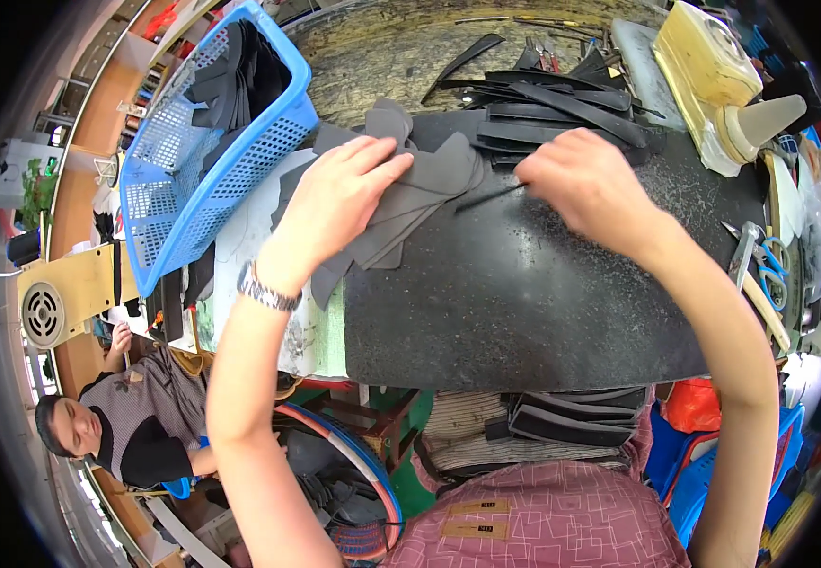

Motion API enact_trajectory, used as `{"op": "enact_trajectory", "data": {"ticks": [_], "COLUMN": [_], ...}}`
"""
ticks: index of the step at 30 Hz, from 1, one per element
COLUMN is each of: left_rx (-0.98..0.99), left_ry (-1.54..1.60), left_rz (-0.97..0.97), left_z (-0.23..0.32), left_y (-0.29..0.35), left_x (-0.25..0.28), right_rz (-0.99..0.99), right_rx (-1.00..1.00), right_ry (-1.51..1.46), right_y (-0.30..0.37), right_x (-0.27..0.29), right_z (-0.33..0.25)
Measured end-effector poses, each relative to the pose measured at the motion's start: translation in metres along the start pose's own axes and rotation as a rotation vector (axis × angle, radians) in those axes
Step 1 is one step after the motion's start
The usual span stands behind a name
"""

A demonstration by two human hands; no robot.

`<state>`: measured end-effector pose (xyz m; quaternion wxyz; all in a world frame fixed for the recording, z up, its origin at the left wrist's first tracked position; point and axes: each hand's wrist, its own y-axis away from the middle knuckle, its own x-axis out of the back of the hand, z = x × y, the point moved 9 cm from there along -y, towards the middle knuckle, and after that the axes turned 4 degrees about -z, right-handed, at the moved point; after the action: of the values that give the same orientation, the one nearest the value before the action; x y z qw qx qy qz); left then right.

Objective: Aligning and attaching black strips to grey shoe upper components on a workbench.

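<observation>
A: Far left?
B: Seated co-worker point(131, 417), low in view. Above, a blue perforated plastic basket point(230, 180), tilted, black cut pieces point(240, 76) inside.

A: Left hand?
B: Left hand point(339, 194) palm down on a fanned stack of grey cut pieces point(429, 180), fingers part-extended and slightly spread, not closed round anything. Metal-band watch point(270, 287) on that wrist. Stack is just right of the basket, overlapping the left end of a black work mat point(467, 312).

A: Next?
B: Thin dark rod point(488, 198) over the mat, just right of the stack. Tool or strip, can't tell. Its right end is in the right hand point(585, 185): fingers curled in, pinch closed on it.

A: Around that hand?
B: Pile of curved black strips point(571, 114) just beyond it, on the mat's far side. More black strips point(576, 417) on the person's lap, below the near edge.

A: Far right?
B: Yellowish plastic bottle point(708, 57) lying over, pale cone nozzle point(770, 118) pointing right. Nearer, blue-handled scissors point(772, 275) beside the mat's right edge.
</observation>
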<state>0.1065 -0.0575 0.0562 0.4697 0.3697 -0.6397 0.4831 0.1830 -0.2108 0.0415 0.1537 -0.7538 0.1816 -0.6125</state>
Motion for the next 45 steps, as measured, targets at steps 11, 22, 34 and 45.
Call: {"op": "enact_trajectory", "data": {"ticks": [11,22,34,45], "left_rx": [-0.131,-0.301,-0.060,-0.125], "left_ry": [-0.032,0.106,0.148,0.228], "left_rz": [-0.062,0.091,0.140,0.085], "left_z": [0.002,0.237,0.210,0.214], "left_y": [-0.024,0.041,0.095,0.094], "left_x": [-0.004,-0.017,-0.018,-0.026], "right_rz": [-0.154,-0.052,-0.523,-0.515], "right_rx": [0.037,-0.449,-1.113,-1.071], "right_ry": [0.036,-0.671,-1.049,-0.786], "right_y": [-0.052,-0.023,0.124,0.121], "right_x": [-0.079,0.014,-0.029,-0.035], "right_z": [-0.063,0.001,-0.050,-0.049]}}
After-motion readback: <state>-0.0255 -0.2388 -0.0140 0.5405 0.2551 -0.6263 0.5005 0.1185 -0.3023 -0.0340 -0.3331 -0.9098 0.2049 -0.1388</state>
